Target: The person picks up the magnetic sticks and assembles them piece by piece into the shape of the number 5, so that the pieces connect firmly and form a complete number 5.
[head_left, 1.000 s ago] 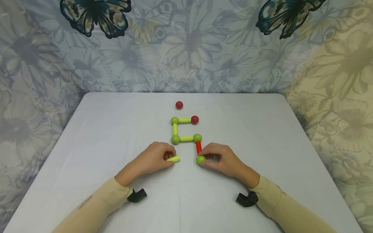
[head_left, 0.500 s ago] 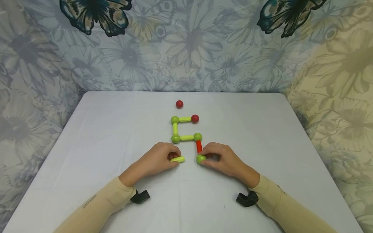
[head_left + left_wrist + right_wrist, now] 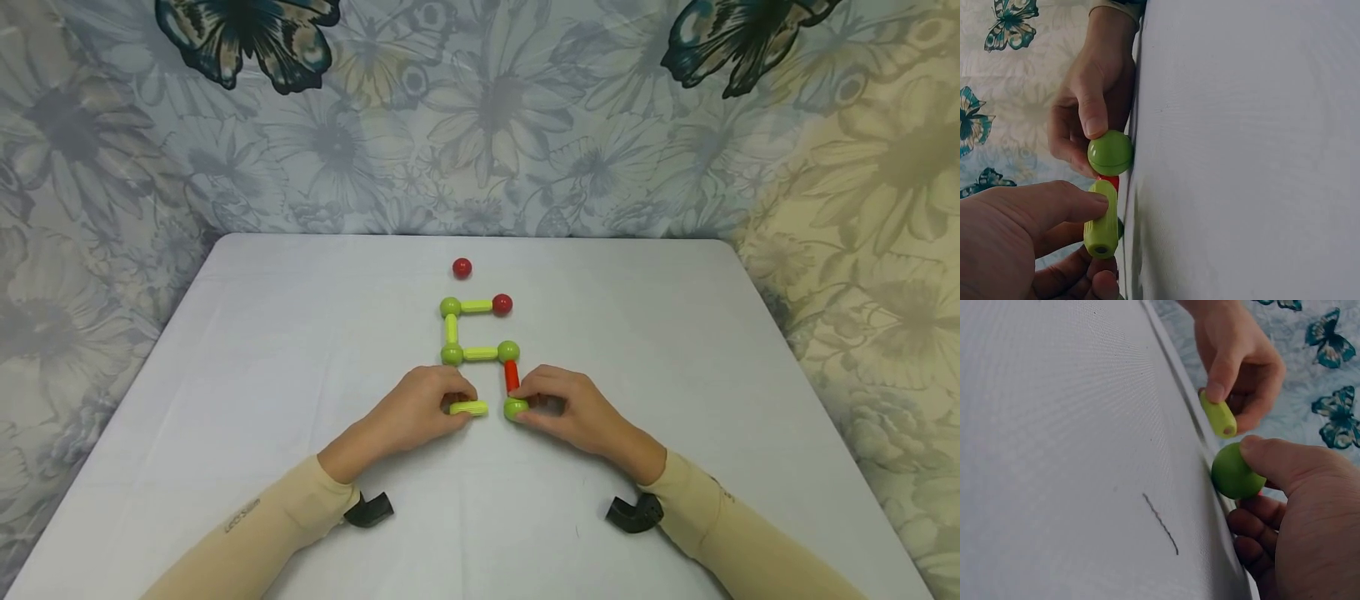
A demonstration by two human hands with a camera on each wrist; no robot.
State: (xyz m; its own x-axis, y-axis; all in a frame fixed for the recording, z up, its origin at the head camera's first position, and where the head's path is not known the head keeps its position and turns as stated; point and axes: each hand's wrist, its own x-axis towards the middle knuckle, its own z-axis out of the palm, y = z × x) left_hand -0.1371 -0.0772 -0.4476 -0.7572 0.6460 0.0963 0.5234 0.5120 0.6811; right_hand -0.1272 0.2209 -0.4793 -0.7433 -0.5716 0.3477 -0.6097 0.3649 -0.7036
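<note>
My left hand pinches a yellow-green rod between thumb and fingers; a small dark hole shows in its near end in the left wrist view. The rod points toward a green ball, with a gap between them. That ball is gripped by my right hand and sits at the lower end of a red rod. The red rod's upper end meets another green ball. From there a yellow-green rod runs left to a green ball, partly behind my left hand's fingers.
Farther up, the joined shape continues through an upright yellow-green rod, a green ball and a short rod to a red ball. A loose red ball lies near the back of the white table.
My left hand has moved right with the yellow-green rod, narrowing the gap to the green ball. The rod has turned nearly level. My right hand has stayed almost in place.
</note>
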